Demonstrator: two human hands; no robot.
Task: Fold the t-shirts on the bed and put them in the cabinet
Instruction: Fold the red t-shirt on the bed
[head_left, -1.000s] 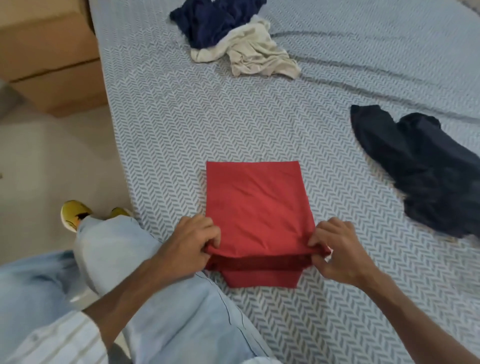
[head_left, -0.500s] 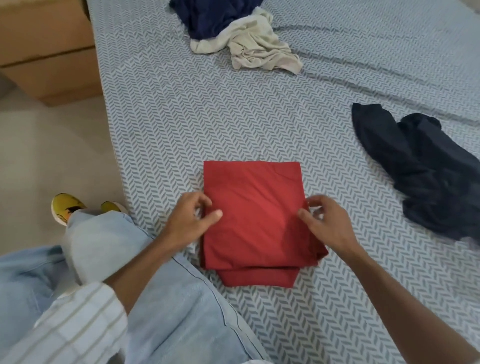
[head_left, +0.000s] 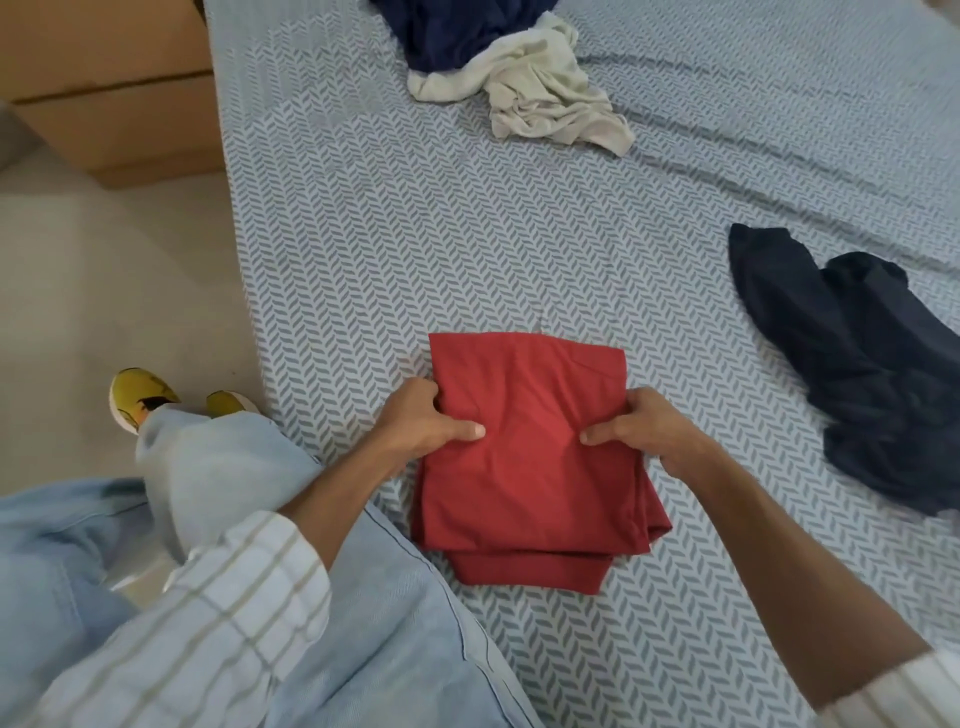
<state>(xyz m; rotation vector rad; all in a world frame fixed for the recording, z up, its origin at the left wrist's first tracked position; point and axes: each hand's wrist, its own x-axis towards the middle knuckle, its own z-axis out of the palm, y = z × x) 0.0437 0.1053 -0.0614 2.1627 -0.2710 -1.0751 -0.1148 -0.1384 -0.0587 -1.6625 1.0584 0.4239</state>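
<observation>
Because the folded red t-shirt (head_left: 524, 457) on the bed (head_left: 363, 249) is soft and limp, it should be lifted from beneath; left hand (head_left: 421, 423) and right hand (head_left: 647, 431) pinch its side edges.

floor (head_left: 104, 291): pale and smooth, filling the left of the frame beside the bed edge
wooden furniture (head_left: 114, 88): light brown, upper left corner, with a dark horizontal seam across its face; what it is cannot be told
yellow shoes (head_left: 140, 397): two toes at middle left on the floor
jeans (head_left: 223, 467): light blue, lower left
striped sleeve (head_left: 218, 613): white with tan lines, bottom left
</observation>
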